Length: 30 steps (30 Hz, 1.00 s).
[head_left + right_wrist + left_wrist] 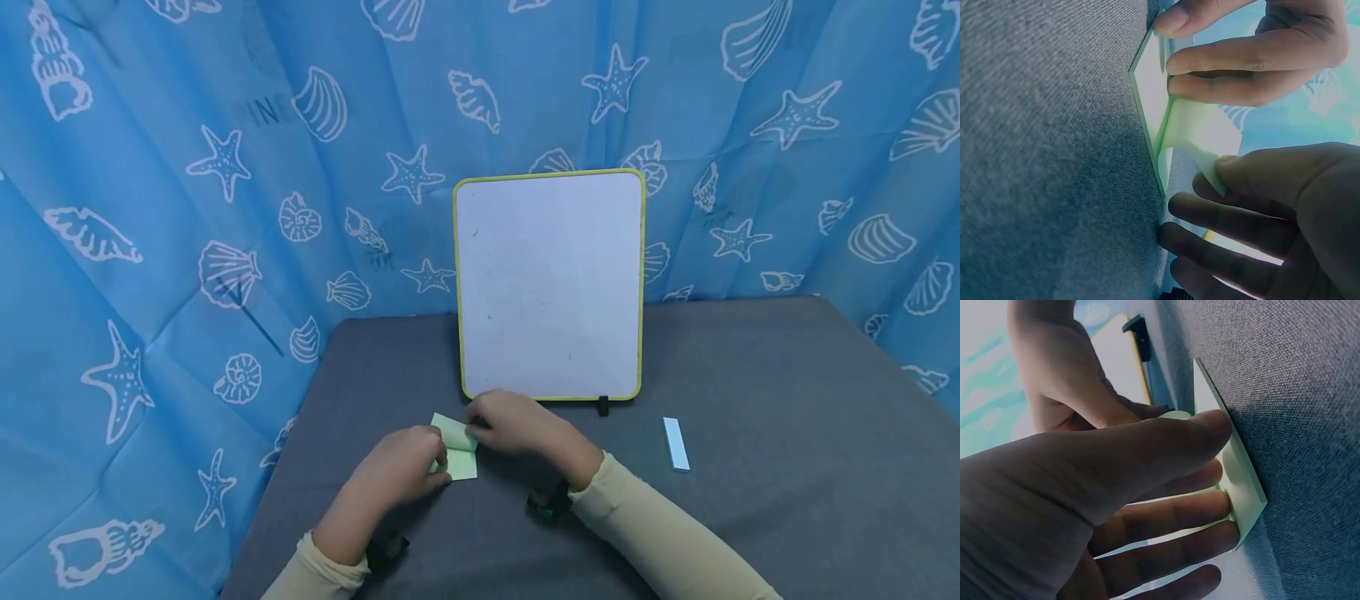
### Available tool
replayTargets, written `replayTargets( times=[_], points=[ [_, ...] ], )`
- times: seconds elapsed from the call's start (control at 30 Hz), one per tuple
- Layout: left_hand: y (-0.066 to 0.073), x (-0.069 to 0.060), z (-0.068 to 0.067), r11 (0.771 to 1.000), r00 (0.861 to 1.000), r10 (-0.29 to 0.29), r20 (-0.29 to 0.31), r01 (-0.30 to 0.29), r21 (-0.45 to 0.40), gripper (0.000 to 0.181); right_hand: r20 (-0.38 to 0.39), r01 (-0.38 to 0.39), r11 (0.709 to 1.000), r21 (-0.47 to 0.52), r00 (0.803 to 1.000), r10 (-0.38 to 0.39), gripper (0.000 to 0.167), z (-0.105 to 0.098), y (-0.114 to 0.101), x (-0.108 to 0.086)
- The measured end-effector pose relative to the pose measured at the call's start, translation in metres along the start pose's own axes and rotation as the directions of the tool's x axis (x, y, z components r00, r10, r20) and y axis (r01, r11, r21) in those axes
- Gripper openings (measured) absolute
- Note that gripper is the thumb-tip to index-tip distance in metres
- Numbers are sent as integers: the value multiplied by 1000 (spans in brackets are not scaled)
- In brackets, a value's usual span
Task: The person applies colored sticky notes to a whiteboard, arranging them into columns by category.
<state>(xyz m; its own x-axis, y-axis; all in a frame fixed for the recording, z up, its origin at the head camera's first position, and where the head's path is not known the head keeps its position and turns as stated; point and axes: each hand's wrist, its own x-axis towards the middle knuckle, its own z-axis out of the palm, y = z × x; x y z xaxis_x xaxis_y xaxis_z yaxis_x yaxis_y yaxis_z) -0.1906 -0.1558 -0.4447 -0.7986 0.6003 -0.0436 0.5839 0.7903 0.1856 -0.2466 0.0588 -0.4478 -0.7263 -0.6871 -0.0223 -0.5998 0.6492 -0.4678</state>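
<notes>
A pale green sticky note pad (pixel 465 468) lies on the grey table, left of centre. My left hand (pixel 401 465) holds it down, the thumb at one edge and the fingertips on its face. With thumb and forefinger my right hand (pixel 517 423) pinches a corner of the top sheet (pixel 1192 128). That sheet curls up off the pad in the right wrist view, while part of it still meets the pad near the left fingers. In the left wrist view, the left thumb and fingers hide part of the pad (pixel 1244 503).
A whiteboard (pixel 551 283) with a yellow frame stands upright behind the hands, a black clip (pixel 603 406) at its lower edge. A narrow light blue strip (pixel 677 444) lies on the grey table (pixel 787 467) at right. A blue seashell-patterned curtain (pixel 225 200) hangs behind.
</notes>
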Motion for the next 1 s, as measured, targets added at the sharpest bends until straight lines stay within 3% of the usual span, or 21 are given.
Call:
replayTargets(
  times=[0.47, 1.0],
  points=[
    [2, 2, 3, 999, 1000, -2, -14, 3, 39, 20, -15, 11, 999, 39, 1000, -10, 34, -3, 1, -2],
    [-2, 5, 2, 998, 1000, -2, -26, 4, 58, 23, -16, -58, 997, 58, 998, 59, 17, -8, 4, -1]
  ],
)
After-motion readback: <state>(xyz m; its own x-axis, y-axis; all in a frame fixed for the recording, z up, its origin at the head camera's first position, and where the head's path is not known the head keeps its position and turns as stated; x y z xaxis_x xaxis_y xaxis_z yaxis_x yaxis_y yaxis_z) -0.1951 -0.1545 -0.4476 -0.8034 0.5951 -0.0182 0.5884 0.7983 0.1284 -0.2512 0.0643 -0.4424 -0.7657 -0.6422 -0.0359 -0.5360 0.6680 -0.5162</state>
